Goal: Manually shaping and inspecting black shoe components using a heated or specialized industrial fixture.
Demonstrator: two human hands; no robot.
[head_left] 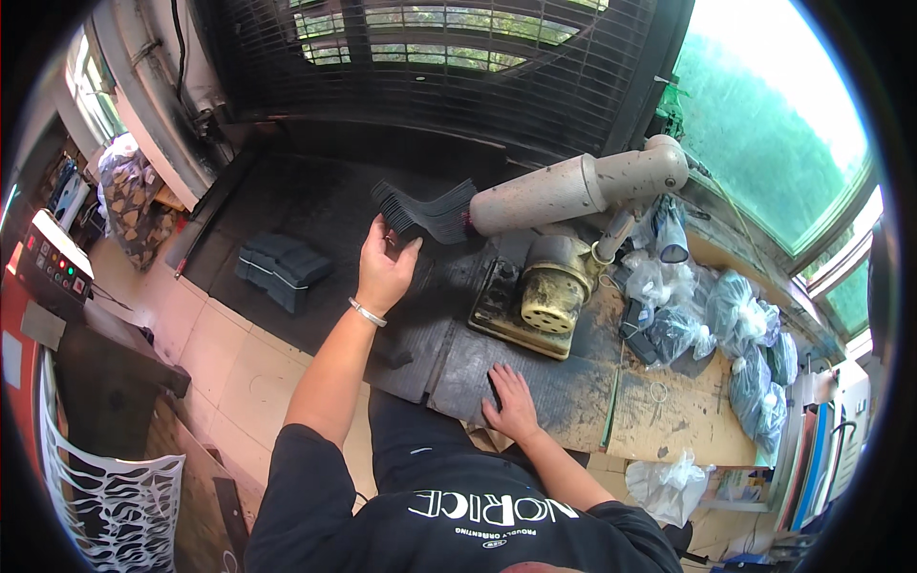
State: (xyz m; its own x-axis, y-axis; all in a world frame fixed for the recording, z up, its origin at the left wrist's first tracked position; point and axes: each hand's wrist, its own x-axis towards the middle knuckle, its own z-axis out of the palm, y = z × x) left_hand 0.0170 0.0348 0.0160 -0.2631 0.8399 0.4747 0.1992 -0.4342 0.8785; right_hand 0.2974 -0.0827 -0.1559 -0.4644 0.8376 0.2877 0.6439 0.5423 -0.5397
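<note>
My left hand (384, 272), with a silver bangle at its wrist, is raised over the dark work table. Its thumb and fingers close on the near left end of a fanned stack of thin black curved pieces (435, 215); what kind they are I cannot tell. The far end of that stack meets the open end of a grey tubular arm (540, 196). My right hand (513, 406) lies flat on the table's near edge, fingers spread, holding nothing. Left of my left hand rests a bundle of similar black pieces (280, 270) with a pale band around it.
A dirty yellowish round housing with holes (554, 306) stands on a square base, below the grey arm. Several knotted clear plastic bags (745, 315) crowd the table's right side. A black slatted grille (430, 67) rises at the back. A control box with lights (53, 253) stands far left.
</note>
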